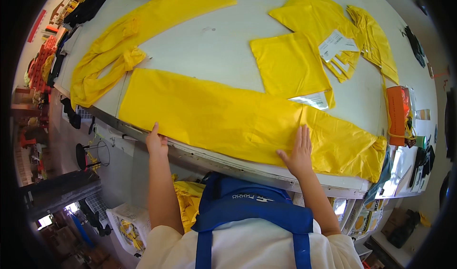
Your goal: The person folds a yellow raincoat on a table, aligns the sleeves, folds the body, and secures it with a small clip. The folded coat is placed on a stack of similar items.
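A long yellow trouser leg or similar smooth garment piece [214, 109] lies flat along the near edge of the table, wrinkled toward its right end. My right hand [299, 154] rests flat on it, fingers together and thumb spread. At its near left edge is my left hand [157, 141], one finger stretched out onto the cloth and the others partly curled and hard to see. Beyond it lie a folded yellow piece [288, 61] and a crumpled yellow garment [321, 14] with white printed labels [337, 45].
The white table [204, 45] has a curved near edge. Another long yellow garment [107, 47] bends across its left side. An orange box [396, 114] stands at the right. Below are a white bin [128, 221] with yellow scraps and a black round stool [82, 156].
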{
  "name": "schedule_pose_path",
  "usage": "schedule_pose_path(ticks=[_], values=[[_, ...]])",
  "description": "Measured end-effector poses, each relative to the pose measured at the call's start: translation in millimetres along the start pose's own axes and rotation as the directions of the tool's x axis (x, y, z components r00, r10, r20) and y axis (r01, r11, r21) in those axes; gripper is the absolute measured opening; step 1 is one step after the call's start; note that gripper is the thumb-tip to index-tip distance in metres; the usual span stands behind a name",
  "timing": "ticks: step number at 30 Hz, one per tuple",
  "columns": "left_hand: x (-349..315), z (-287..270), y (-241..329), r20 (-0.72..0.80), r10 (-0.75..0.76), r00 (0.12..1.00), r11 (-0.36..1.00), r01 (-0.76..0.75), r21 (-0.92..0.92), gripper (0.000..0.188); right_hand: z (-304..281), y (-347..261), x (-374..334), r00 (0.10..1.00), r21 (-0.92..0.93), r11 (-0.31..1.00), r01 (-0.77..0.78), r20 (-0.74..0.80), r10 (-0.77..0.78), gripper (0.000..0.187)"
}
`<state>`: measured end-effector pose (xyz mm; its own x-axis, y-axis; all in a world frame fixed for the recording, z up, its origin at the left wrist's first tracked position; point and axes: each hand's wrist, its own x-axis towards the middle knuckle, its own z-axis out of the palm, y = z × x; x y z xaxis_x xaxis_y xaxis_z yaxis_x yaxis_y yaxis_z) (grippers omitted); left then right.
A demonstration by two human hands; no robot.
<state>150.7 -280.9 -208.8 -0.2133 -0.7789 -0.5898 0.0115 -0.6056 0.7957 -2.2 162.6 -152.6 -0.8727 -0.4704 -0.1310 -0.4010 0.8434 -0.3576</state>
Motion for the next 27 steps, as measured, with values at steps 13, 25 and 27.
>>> schedule_pose_path(ticks=[13, 25, 27], values=[[-194, 163, 110, 0.589, 0.605, 0.536, 0.783, -0.535, -0.318, 0.042, 25, -7, -28, 0.999, 0.094, 0.995, 0.042, -0.026, -0.04, 0.113], [-508, 315, -290, 0.746, -0.25, -0.617, 0.061, -0.779, -0.624, 0.022, 43, 22, -49, 0.984, 0.187, 0.967, 0.171, -0.075, -0.16, 0.075], [-503, 317, -330, 0.738, -0.578, -0.347, 0.039, -0.916, -0.4, 0.024, 34, 26, -65, 0.974, 0.269, 0.939, 0.215, -0.129, -0.186, 0.07]])
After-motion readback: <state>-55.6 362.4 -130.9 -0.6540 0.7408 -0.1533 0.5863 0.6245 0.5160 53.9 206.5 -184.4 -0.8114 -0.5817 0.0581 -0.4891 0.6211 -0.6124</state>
